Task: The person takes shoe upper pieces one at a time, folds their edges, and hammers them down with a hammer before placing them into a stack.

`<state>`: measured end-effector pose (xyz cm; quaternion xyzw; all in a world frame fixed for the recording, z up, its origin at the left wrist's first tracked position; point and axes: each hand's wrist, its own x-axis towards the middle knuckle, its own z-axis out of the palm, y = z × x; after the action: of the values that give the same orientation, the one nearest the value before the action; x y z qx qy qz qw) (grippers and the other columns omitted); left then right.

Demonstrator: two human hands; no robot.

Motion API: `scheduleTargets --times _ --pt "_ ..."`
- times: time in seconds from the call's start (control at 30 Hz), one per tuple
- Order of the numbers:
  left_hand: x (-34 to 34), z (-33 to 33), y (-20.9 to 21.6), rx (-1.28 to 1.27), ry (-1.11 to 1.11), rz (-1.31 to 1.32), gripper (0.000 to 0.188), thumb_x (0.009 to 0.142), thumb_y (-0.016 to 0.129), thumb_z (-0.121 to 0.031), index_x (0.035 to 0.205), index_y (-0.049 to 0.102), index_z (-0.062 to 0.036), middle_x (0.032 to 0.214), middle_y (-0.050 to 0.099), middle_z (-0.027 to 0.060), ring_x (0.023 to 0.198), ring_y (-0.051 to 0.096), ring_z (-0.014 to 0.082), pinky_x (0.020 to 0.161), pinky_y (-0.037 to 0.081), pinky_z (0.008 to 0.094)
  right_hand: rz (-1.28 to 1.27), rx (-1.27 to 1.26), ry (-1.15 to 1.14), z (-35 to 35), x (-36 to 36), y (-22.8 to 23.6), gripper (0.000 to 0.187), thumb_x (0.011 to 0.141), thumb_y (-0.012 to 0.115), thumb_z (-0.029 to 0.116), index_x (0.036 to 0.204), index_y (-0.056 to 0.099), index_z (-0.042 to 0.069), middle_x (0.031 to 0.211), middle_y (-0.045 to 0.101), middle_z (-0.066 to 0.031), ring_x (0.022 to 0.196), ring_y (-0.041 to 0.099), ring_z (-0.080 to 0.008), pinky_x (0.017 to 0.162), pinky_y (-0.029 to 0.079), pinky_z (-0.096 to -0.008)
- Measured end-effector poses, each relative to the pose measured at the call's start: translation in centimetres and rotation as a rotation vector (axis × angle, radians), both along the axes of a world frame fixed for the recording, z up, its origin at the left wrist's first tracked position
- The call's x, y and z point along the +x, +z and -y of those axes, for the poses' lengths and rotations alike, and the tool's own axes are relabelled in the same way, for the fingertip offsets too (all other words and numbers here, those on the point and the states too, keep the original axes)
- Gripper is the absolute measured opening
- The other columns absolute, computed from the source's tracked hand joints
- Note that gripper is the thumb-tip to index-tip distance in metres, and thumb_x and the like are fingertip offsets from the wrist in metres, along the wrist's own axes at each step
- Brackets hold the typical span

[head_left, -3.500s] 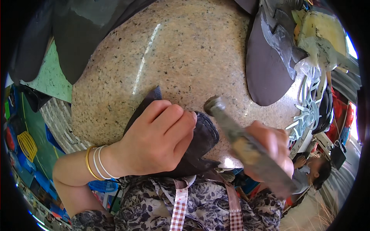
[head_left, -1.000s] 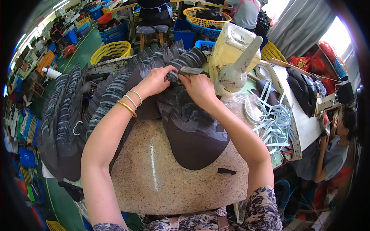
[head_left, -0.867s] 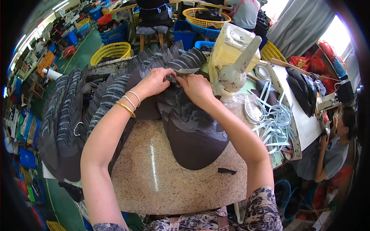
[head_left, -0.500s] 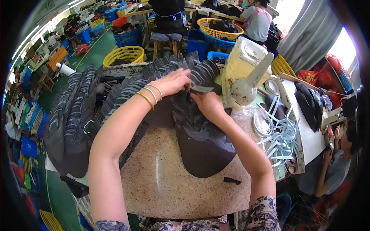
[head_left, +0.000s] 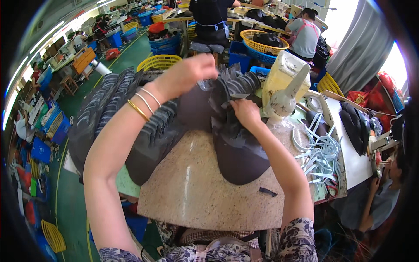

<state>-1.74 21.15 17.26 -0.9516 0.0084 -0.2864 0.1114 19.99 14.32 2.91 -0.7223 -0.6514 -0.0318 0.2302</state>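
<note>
My left hand [head_left: 194,74] is raised over the dark pieces, its curled fingers smeared by motion. Below it lies a flat dark grey piece [head_left: 192,111]; whether the fingers hold it is unclear. A thin shiny, see-through patch shows under the fingertips. My right hand [head_left: 246,112] is closed at the edge of a fanned stack of dark pieces [head_left: 240,159], beside a small greyish flat thing [head_left: 240,95]. What its fingers grip is hidden. More overlapping dark pieces [head_left: 150,153] stand in rows to the left. All rest on or around a speckled board [head_left: 205,196].
A yellowish plastic container [head_left: 286,72] and a whitish pot with a spout [head_left: 281,102] stand beyond my right hand. Pale blue straps [head_left: 321,148] lie tangled at right, near a small dark scrap [head_left: 267,191]. A yellow basket [head_left: 159,62] stands behind the bench. Co-workers sit nearby.
My left hand has lifted away from the stack, up and to the left. My right hand stays by the stack. The view has shifted, showing more of the room at left.
</note>
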Motion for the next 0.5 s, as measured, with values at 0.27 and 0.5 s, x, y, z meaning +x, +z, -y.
scheduleTargets --times 0.27,0.5 --pt "1.9 -1.2 -5.7 -0.241 0.234 -0.092 0.05 0.083 0.043 0.005 0.131 0.046 -0.009 0.129 0.052 0.0121 0.12 0.048 0.0296 0.099 0.04 0.0378 -0.089 0.059 0.057 -0.7 1.5 -0.9 0.038 0.09 0.05 0.038 0.09 0.065 0.004 0.085 0.065 -0.0233 0.08 0.062 -0.0416 0.072 0.05 -0.0493" --pt "6.7 -3.4 -9.6 -0.389 0.48 -0.653 0.044 0.081 0.06 -0.01 0.124 0.052 -0.0158 0.118 0.056 0.0087 0.117 0.048 0.0279 0.095 0.037 0.0471 -0.122 0.078 0.113 1.0 -0.2 -0.7 0.032 0.087 0.057 0.033 0.095 0.053 0.002 0.075 0.063 -0.0236 0.074 0.062 -0.0421 0.066 0.049 -0.0511"
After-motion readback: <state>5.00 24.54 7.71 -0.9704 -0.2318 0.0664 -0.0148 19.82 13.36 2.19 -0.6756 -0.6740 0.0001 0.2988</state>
